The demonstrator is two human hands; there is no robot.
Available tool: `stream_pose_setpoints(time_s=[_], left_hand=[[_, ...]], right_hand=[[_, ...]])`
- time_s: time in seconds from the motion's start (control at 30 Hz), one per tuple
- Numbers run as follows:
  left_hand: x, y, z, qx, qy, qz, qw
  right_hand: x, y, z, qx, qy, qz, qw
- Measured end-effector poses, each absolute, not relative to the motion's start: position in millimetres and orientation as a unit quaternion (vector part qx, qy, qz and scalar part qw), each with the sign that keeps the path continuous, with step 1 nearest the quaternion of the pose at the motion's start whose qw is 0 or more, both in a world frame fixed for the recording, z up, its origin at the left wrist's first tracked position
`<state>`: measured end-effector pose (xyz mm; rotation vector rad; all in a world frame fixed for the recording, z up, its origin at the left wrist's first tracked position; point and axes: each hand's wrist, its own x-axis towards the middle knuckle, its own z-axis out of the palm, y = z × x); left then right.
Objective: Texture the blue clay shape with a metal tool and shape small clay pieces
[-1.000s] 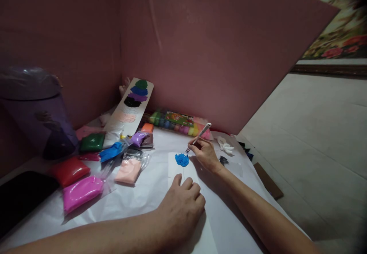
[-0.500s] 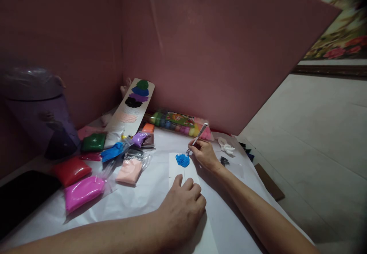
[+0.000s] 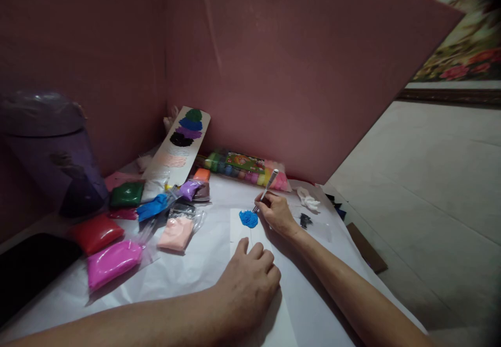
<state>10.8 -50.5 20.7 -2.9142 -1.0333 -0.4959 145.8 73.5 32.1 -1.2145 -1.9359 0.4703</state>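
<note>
White-covered table point(image 3: 207, 255) in front of me: coloured pkts point(image 3: 115, 263) toward L edge, multicolour pack point(image 3: 250, 169) along back edge, white card point(image 3: 239, 232) lying mid-table, white clump point(image 3: 308, 199) & black scrap point(image 3: 305, 220) nr R edge.

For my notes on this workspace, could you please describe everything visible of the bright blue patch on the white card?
The bright blue, clay-like patch is a roughly rounded mass with a ragged edge and ridged surface. It lies near the far end of the long white card, where a thin line runs from it toward the left hand. The prongs of the slim white-handled fork, held in the right hand, are at its right edge; whether they touch it is unclear.
</note>
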Motion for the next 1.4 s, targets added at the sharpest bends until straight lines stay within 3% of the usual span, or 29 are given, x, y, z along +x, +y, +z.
stream_pose_setpoints(time_s=[0.23,0.53,1.13,1.4], left_hand=[[11.3,-49.8,18.3,-0.931,-0.328,-0.163,0.01],[11.0,-49.4,16.7,-0.93,-0.326,-0.169,0.011],[11.1,-49.8,16.8,-0.931,-0.324,-0.168,0.012],[9.8,-50.5,21.9,-0.932,-0.326,-0.158,-0.001]], right_hand=[[155.8,73.0,36.4,-0.493,-0.742,0.129,0.436],[157.4,71.1,32.1,-0.535,-0.731,0.121,0.405],[144.7,78.3,34.8,-0.472,-0.696,0.247,0.481],[153.0,86.6,22.1,-0.487,-0.688,0.286,0.456]])
